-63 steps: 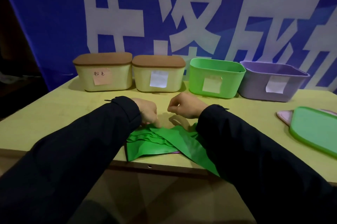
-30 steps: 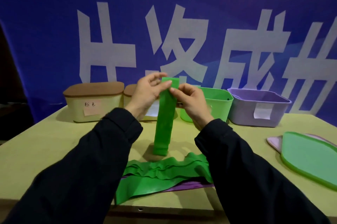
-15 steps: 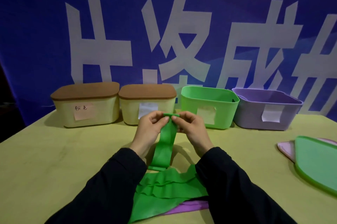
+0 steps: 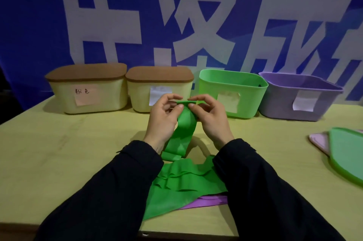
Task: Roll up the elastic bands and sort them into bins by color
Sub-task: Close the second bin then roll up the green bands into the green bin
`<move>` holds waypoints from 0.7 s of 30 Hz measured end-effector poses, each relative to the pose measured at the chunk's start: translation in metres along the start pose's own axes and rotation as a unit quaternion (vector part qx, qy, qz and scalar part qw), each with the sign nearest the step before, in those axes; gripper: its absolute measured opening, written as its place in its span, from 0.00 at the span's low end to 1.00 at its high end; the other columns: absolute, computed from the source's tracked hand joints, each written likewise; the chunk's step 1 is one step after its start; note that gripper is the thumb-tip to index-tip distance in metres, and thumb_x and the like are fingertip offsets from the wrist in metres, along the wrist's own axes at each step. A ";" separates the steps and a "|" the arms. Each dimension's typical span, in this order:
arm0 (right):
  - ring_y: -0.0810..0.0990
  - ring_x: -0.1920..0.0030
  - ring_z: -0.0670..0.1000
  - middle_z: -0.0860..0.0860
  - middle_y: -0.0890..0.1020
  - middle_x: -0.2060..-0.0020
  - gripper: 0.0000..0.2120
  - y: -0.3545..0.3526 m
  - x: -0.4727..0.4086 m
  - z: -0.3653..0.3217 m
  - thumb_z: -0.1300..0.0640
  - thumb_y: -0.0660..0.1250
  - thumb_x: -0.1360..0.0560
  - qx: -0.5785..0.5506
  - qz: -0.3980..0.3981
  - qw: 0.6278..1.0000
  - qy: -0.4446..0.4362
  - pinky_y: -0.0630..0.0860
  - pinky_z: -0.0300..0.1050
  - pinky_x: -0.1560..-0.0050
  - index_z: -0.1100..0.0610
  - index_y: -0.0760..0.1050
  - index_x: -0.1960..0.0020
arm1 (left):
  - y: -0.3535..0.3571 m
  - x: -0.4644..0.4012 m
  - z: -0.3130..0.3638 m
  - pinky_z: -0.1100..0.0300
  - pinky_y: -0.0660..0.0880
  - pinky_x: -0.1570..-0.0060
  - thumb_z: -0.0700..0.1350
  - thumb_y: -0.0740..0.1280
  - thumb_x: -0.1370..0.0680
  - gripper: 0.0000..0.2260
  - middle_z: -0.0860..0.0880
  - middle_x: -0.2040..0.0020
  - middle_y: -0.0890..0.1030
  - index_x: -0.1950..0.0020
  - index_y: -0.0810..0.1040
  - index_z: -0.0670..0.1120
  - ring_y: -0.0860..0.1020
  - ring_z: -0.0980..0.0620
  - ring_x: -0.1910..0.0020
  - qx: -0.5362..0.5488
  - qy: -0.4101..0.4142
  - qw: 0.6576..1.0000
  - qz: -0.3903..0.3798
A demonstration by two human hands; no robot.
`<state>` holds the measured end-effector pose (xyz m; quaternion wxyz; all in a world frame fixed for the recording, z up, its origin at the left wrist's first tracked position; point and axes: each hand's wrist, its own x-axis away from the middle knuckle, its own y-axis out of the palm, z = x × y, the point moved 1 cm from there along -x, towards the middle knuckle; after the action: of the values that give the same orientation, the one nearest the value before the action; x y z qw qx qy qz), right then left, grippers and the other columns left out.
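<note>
The lower part of the green band (image 4: 181, 131) passes behind the left wrist, so its end on the counter (image 4: 59, 152) is partly covered. Both dark sleeves hide the sides of the pile of green bands (image 4: 182, 187). A purple band (image 4: 208, 202) shows only as a strip under that pile. The inside of the green bin (image 4: 233, 96) and the purple bin (image 4: 300, 96) cannot be seen from this angle. The writing on three of the four paper labels is unreadable. A green lid (image 4: 347, 156) is cut off by the right edge and covers most of a pink lid (image 4: 319, 139) beneath it.

The left hand (image 4: 163, 117) and the right hand (image 4: 210, 117) are raised above the counter, in front of the bins. Each pinches the top end of the green band between thumb and fingers, where the end is folded over into a small flat turn. The band hangs down between the two wrists to the pile. Two cream boxes (image 4: 88, 91) (image 4: 159, 89) with brown lids stand closed at the left of the row
</note>
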<state>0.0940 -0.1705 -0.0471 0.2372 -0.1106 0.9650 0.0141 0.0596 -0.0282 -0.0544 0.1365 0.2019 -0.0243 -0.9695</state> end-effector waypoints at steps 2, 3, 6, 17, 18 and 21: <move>0.75 0.62 0.52 0.57 0.78 0.66 0.07 0.000 0.003 0.000 0.68 0.68 0.22 -0.011 -0.003 1.000 0.001 0.74 0.45 0.61 0.57 0.80 0.52 | 0.001 0.003 0.002 0.53 0.81 0.47 0.33 0.67 0.20 0.12 0.48 0.53 0.84 0.52 0.82 0.51 0.83 0.48 0.49 0.000 0.017 1.000 -0.008; 0.75 0.62 0.52 0.57 0.79 0.65 0.07 0.000 0.004 0.000 0.68 0.67 0.22 -0.013 -0.001 1.000 0.004 0.74 0.45 0.61 0.58 0.80 0.52 | 0.001 0.005 0.002 0.54 0.81 0.48 0.33 0.67 0.20 0.12 0.50 0.54 0.84 0.53 0.82 0.50 0.83 0.50 0.50 -0.005 0.027 1.000 -0.010; 0.79 0.60 0.50 0.61 0.82 0.61 0.07 -0.002 0.007 0.000 0.67 0.66 0.22 -0.015 -0.005 1.000 0.007 0.78 0.43 0.59 0.59 0.81 0.53 | -0.001 0.007 0.002 0.52 0.80 0.46 0.32 0.66 0.20 0.11 0.48 0.55 0.84 0.53 0.82 0.47 0.83 0.49 0.50 -0.006 0.025 1.000 -0.009; 0.83 0.59 0.55 0.60 0.85 0.59 0.08 -0.002 0.003 0.005 0.61 0.69 0.20 0.020 -0.003 1.000 -0.006 0.83 0.59 0.50 0.52 0.82 0.45 | -0.002 0.009 0.008 0.61 0.79 0.51 0.35 0.71 0.22 0.10 0.51 0.55 0.84 0.47 0.80 0.49 0.83 0.55 0.53 -0.017 0.051 0.999 0.001; 0.83 0.58 0.60 0.62 0.85 0.58 0.07 -0.001 0.004 0.004 0.60 0.69 0.20 0.033 -0.005 0.999 -0.021 0.82 0.64 0.51 0.50 0.82 0.47 | -0.002 0.008 0.008 0.61 0.79 0.51 0.35 0.71 0.22 0.09 0.51 0.56 0.84 0.49 0.81 0.48 0.83 0.55 0.54 -0.025 0.059 0.998 0.001; 0.83 0.53 0.65 0.58 0.86 0.57 0.10 0.000 0.007 -0.001 0.64 0.66 0.20 0.051 -0.011 0.998 -0.047 0.81 0.63 0.51 0.51 0.82 0.48 | -0.003 0.008 0.007 0.57 0.80 0.49 0.33 0.71 0.22 0.08 0.49 0.57 0.84 0.52 0.82 0.47 0.83 0.53 0.54 -0.041 0.080 0.996 -0.003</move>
<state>0.0880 -0.1716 -0.0496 0.2874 -0.1082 0.9511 -0.0325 0.0490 -0.0273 -0.0508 0.1434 0.2732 0.0270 -0.9508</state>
